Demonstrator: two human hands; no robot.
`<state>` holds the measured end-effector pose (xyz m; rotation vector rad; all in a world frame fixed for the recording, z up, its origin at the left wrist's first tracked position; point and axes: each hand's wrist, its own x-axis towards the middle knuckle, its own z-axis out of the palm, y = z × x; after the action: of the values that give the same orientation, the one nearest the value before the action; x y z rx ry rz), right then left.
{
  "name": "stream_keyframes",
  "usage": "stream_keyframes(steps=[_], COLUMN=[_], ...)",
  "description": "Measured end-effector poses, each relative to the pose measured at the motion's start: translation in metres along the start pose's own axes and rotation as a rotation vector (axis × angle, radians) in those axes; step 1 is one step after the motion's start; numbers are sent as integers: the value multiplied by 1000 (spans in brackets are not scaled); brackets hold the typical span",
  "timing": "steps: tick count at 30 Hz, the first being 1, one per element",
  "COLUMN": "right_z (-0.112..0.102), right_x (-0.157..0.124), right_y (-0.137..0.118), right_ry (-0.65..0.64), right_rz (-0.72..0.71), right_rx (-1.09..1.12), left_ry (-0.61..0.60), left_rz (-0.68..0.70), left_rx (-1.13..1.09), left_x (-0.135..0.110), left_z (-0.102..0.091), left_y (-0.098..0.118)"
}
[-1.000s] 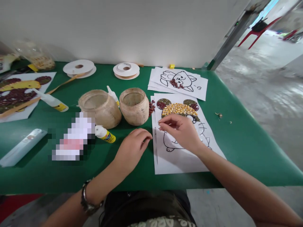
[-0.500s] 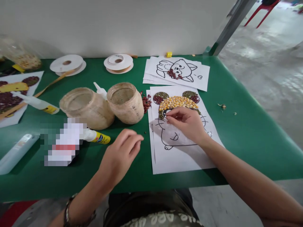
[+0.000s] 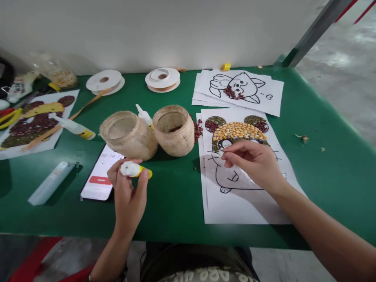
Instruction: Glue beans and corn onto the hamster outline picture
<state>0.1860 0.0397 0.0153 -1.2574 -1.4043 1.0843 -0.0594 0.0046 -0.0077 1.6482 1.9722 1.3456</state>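
Observation:
My left hand [image 3: 129, 192] is closed around a small glue bottle [image 3: 135, 170] with a white top and a yellow label, lifted over the phone's right edge. My right hand [image 3: 252, 162] hovers at the animal's eye on the drawing sheet [image 3: 235, 207], thumb and forefinger pinched; whatever is between the fingertips is too small to make out. Yellow corn kernels [image 3: 239, 130] fill the animal's forehead, with green and dark red beans in both ears. Part of the face and body lies hidden under my right hand.
Two wrapped jars [image 3: 173, 135] stand left of the sheet, with loose red beans [image 3: 198, 130] beside them. Behind lie more drawings [image 3: 249, 92] and ribbon spools [image 3: 163, 80]. A phone [image 3: 96, 180], a pale blue case [image 3: 52, 184] and a finished bean picture [image 3: 35, 121] are at left.
My left hand has moved left and taken up the glue bottle from beside the phone. My right hand stays pinched near the eye. The view has shifted left.

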Motion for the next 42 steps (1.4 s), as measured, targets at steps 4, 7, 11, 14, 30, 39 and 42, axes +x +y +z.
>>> stream_keyframes(steps=[4, 7, 11, 14, 30, 39, 42], right_z=[0, 0, 2, 1, 6, 5, 5], right_x=[-2, -4, -8, -10, -12, -11, -12], right_y=[0, -3, -10, -13, -8, -3, -2], right_ry=[-35, -89, -89, -75, -206, -234, -219], right_rz=[-54, -146, -214, -278, -538, -574, -605], right_rx=[-41, -50, -37, -122, -365, -433, -472], left_ry=[-238, -765, -1209, -1331, -1363, -1377, -1395], left_rz=[29, -155, -344, -382, -491, -549, -571], left_rx=[-95, -367, -577, -667, -828, -814, -784], left_x=[-1, -2, 2, 2, -5, -3, -2], left_z=[-11, -7, 18, 40, 66, 65, 66], left_y=[17, 40, 68, 74, 54, 52, 52])
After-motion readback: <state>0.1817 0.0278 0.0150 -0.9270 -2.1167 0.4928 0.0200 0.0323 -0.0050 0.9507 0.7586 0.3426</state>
